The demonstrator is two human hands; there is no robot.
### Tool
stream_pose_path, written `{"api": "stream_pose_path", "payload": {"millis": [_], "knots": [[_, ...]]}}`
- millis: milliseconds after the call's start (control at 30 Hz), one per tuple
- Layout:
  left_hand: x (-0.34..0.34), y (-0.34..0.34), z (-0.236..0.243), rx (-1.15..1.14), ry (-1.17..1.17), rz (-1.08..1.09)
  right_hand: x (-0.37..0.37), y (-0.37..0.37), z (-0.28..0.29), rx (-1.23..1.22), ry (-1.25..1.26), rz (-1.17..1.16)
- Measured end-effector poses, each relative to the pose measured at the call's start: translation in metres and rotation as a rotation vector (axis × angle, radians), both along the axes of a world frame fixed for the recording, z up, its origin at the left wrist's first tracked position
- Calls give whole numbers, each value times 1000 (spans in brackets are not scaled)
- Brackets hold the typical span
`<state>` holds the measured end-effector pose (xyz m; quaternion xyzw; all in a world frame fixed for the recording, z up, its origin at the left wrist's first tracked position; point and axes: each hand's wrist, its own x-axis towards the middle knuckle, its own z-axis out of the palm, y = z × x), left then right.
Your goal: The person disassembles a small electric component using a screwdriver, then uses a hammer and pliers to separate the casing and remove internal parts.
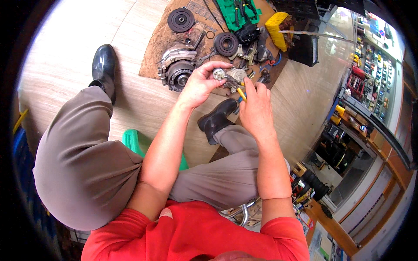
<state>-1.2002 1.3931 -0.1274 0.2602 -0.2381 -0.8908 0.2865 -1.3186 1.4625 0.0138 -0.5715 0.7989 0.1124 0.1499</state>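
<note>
Floor: the pale, streaked floor (pixel 65 52) is lying under the person's 2 black boots (pixel 104 63) and the cardboard.
Cardboard: a brown, stained sheet of cardboard (pixel 152 52) is resting on the floor, carrying a scatter of parts.
Machine: a grey metal machine (pixel 178 65) with a round front is sitting at the cardboard's near left.
Case: a green case (pixel 226 11) is lying at the far side, holding dark tools.
Tub: a yellow tub (pixel 275 30) is standing to the right of the case.
Right hand: this hand (pixel 256 104) is gripping a tool, its grip closed on the yellow handle.
Left hand: this hand (pixel 202 83) is pinching a metal piece, its grip closed between thumb and fingers.
Wheels: 2 black wheels are lying apart, 1 far wheel (pixel 180 20) and 1 nearer wheel (pixel 226 44).
Tool: the yellow-handled tool (pixel 241 93) is pointing its dark head leftward; contact is staying too small to tell.
Metal piece: the small, round metal piece (pixel 219 74) is sitting in the left fingertips, above the cardboard.
Ring: a thin ring (pixel 210 35) is lying between the wheels.
</note>
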Motion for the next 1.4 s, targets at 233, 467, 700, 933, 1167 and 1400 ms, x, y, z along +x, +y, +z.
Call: {"api": "stream_pose_path", "payload": {"millis": [233,467,700,933,1167,1400], "knots": [[0,1,-1,58,-6,-5,1,-1,0,19,7,-10],[-1,4,-6,135,70,4,1,-1,0,9,-6,-5],[0,5,-3,151,86,3,1,-1,1,6,-13,-11],[0,5,-5,110,103,14,1,-2,1,14,-14,-15],[-1,6,-8,115,119,21,1,-2,1,11,-15,-14],[-1,6,-10,162,123,26,0,-1,1,9,-10,-10]]}}
